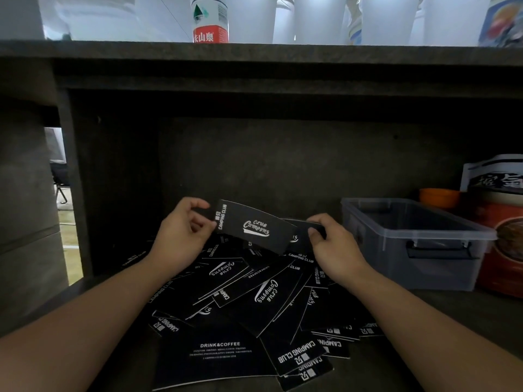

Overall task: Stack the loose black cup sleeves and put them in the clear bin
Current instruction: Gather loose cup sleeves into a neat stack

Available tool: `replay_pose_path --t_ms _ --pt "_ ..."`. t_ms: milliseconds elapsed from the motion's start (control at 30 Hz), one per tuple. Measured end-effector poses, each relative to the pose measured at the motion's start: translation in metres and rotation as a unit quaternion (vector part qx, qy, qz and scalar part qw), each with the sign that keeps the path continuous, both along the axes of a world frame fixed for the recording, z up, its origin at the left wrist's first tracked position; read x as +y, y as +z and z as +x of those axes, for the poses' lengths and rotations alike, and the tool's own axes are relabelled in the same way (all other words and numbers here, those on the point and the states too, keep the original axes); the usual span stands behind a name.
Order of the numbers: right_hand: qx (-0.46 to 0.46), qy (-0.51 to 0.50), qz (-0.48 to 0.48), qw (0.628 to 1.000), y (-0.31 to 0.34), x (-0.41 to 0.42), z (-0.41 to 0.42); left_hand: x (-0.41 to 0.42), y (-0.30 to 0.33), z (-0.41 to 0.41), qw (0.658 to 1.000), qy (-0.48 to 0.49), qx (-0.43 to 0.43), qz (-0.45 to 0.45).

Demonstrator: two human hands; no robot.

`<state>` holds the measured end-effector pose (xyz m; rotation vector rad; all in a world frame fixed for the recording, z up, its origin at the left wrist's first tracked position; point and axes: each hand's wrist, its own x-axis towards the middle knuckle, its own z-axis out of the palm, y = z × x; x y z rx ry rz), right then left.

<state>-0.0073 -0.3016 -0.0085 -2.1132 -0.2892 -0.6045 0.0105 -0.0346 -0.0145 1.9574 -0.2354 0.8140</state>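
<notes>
A loose heap of flat black cup sleeves with white lettering covers the dark shelf in front of me. Above the heap I hold one black sleeve level. My left hand pinches its left end. My right hand pinches a black sleeve end at the right, partly tucked behind the first; whether it is the same sleeve I cannot tell. The clear bin stands to the right of my right hand, lid off, and looks empty.
An orange-red package and an orange lid stand behind and right of the bin. A dark counter edge runs overhead, with a water bottle and white cups on it. A dark upright panel closes the left side.
</notes>
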Motion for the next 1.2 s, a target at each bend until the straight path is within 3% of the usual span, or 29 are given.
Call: replay_pose_path --t_ms 100,233,400,500,567,733,933,1100,1200 --pt "0.005 0.040 -0.023 0.999 -0.001 0.004 -0.003 -0.009 -0.001 -0.006 0.998 -0.027 0.013 0.046" --pt "-0.028 0.019 -0.083 0.996 -0.002 0.004 -0.001 -0.018 -0.004 -0.011 0.985 -0.081 0.048 0.142" --pt "-0.048 -0.049 -0.015 0.998 0.001 -0.001 0.002 -0.016 -0.004 -0.014 0.981 -0.083 0.089 0.152" --pt "-0.046 -0.099 -0.007 0.994 0.002 -0.008 0.004 -0.015 -0.003 -0.019 0.934 -0.140 0.173 0.278" --pt "-0.014 -0.099 -0.031 0.995 -0.001 -0.010 0.005 -0.015 -0.003 -0.019 0.917 -0.163 0.200 0.305" --pt "0.031 -0.093 -0.071 0.993 -0.004 -0.010 0.006 -0.012 0.001 -0.019 0.927 -0.142 0.154 0.310" --pt "-0.008 -0.095 -0.049 0.994 -0.003 -0.009 0.006 -0.011 0.011 -0.021 0.986 -0.089 0.010 0.141" --pt "-0.016 -0.093 -0.035 0.995 -0.002 -0.010 0.007 0.003 0.013 -0.012 0.991 0.021 -0.061 0.115" --pt "0.001 -0.091 -0.040 0.995 -0.002 -0.009 0.007 0.008 0.015 -0.009 0.996 0.027 -0.088 0.011"
